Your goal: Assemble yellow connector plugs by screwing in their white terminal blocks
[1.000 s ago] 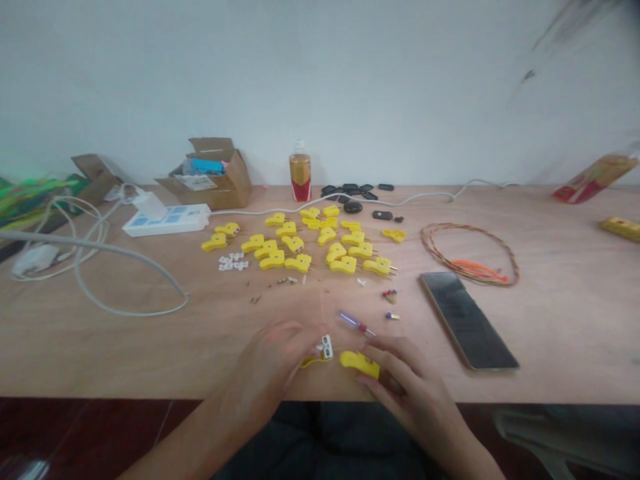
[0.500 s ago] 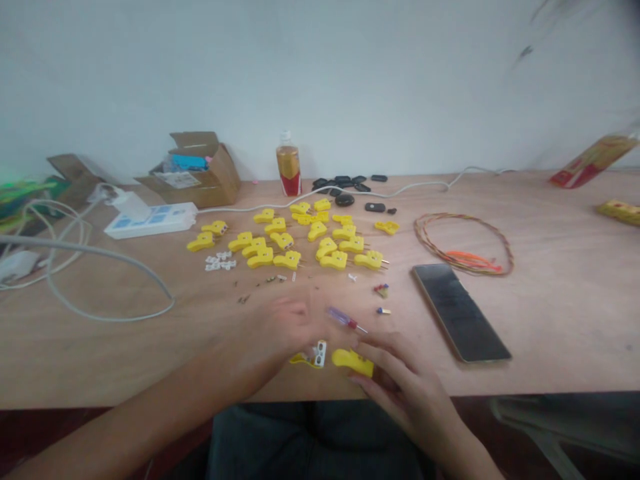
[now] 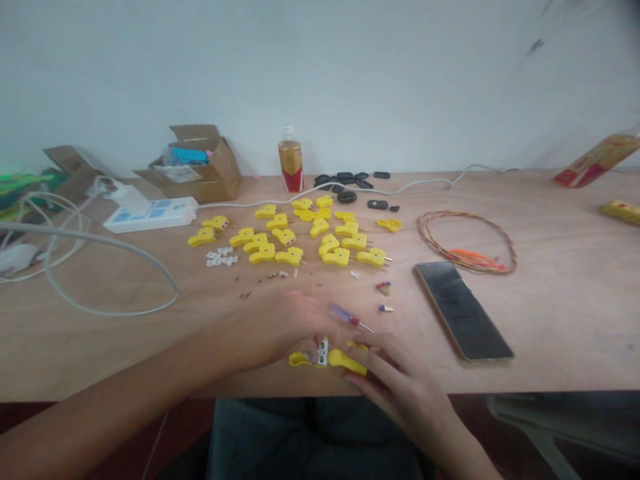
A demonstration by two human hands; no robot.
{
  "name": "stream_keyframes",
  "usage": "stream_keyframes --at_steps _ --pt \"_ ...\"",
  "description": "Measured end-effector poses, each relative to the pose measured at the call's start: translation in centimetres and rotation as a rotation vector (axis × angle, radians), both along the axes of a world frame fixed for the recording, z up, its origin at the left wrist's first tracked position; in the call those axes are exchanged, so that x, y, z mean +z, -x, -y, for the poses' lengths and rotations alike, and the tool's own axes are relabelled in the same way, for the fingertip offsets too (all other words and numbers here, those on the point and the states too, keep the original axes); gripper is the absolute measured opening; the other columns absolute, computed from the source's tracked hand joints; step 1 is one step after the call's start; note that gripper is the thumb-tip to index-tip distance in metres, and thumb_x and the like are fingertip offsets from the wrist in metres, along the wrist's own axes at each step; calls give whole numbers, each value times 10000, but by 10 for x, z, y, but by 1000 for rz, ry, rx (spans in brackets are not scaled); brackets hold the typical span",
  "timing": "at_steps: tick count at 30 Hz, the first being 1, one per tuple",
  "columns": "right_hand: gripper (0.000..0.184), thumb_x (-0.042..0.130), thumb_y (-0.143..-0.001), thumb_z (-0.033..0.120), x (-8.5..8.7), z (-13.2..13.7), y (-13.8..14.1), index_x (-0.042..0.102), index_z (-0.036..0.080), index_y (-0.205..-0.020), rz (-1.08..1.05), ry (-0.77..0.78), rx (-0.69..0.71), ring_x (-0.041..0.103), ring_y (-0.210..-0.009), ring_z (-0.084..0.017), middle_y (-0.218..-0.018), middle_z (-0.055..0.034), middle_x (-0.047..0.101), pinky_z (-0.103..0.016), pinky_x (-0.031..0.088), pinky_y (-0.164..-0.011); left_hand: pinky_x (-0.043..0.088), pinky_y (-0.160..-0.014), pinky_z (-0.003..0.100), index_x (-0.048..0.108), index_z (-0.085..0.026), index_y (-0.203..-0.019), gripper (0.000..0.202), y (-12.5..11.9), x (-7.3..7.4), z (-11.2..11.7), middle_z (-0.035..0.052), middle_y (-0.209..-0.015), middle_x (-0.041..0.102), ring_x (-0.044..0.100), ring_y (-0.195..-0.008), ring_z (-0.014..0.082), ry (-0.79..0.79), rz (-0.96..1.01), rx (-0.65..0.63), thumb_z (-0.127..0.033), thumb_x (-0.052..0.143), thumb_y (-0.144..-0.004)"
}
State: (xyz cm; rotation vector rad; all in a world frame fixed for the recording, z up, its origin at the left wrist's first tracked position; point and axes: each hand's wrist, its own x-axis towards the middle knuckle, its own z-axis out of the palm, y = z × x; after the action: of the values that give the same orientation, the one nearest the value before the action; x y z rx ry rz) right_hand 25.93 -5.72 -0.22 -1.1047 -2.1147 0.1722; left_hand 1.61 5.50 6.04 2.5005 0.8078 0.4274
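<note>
Near the table's front edge, my left hand [image 3: 295, 323] curls over an open yellow plug half [image 3: 299, 360], its thumb and fingers closed at the piece. A white insert with two dark openings [image 3: 323, 352] stands at that half's right end. Some of the left fingers are smeared by motion. Just right of it, my right hand [image 3: 400, 380] grips a yellow plug cover [image 3: 345, 361] between thumb and fingers, smooth side up. Beyond the right hand lies a small screwdriver [image 3: 345, 315] with a clear purple handle.
Behind are several yellow two-pin plugs [image 3: 263, 253], white inserts [image 3: 221, 257] and tiny metal parts [image 3: 273, 275]. A phone [image 3: 463, 310] and coiled wire [image 3: 467, 215] lie right. A power strip [image 3: 165, 215], box [image 3: 215, 177] and bottle [image 3: 291, 160] stand farther back.
My right hand has shifted slightly left with the yellow cover, closer to the white insert. My left hand has come down a little, its fingertips now at the insert.
</note>
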Motion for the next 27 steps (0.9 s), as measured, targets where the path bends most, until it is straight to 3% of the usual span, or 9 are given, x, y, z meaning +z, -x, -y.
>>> stream_keyframes --at_steps 2,5,9,11,14,17,19,23,27 --pt "257 598 -1069 307 -1 0 -1 732 196 -1258 4 6 -5 790 -1019 -265 -1085 -142 774 -393 697 -857 573 -856 293 820 -321 -975 92 -8 4 -8 -14 -1031 822 759 -957 205 70 -24 -130 -252 771 -939" --pt "255 617 -1060 310 -3 0 -2 732 193 -1255 1 31 7 789 -1032 -261 -1086 -137 774 -385 694 -876 565 -834 280 818 -294 -933 123 -17 7 -20 7 -1019 829 765 -940 205 245 -91 -341 -175 795 -914" --pt "244 628 -1057 307 -5 -1 -5 721 207 -1258 -35 52 14 790 -1002 -234 -1142 -132 767 -330 690 -847 521 -690 240 804 -238 -859 64 -16 5 -33 10 -839 788 733 -766 179 343 -113 -347 -263 824 -915" --pt "235 614 -1065 319 -4 -1 -7 718 220 -1250 -80 47 -8 794 -1004 -229 -1157 -125 771 -315 689 -842 520 -717 248 819 -245 -946 65 -8 3 -31 19 -889 793 732 -806 185 330 -65 -324 -303 826 -918" --pt "233 604 -1070 326 0 0 -11 710 219 -1249 -114 42 -48 793 -1064 -237 -1176 -124 784 -312 686 -873 551 -875 308 777 -287 -1198 351 14 -2 -11 33 -1127 804 740 -1007 225 249 27 -159 -348 877 -867" --pt "239 628 -1056 315 5 -1 -7 706 216 -1260 -101 67 -35 787 -1110 -244 -1212 -127 782 -322 684 -907 588 -939 385 746 -287 -1245 561 39 -17 30 32 -1154 803 743 -1051 271 85 59 130 -402 965 -740" --pt "263 655 -1040 318 9 -4 4 703 224 -1281 -93 90 23 782 -1127 -250 -1233 -127 774 -340 680 -935 614 -937 393 701 -277 -1307 590 50 -33 59 49 -1203 795 750 -1074 275 4 108 303 -334 946 -774" --pt "299 663 -1033 288 17 -15 34 692 227 -1324 -75 118 129 766 -1152 -255 -1251 -128 765 -378 669 -971 645 -927 367 582 -326 -1441 517 51 -57 92 41 -1243 787 765 -1094 240 -94 223 384 -258 770 -963" --pt "324 725 -990 259 19 -23 48 690 225 -1310 -17 157 125 763 -1146 -258 -1248 -119 768 -392 671 -964 662 -918 371 549 -341 -1451 479 45 -65 93 37 -1251 788 773 -1094 237 -147 263 424 -292 719 -1006"
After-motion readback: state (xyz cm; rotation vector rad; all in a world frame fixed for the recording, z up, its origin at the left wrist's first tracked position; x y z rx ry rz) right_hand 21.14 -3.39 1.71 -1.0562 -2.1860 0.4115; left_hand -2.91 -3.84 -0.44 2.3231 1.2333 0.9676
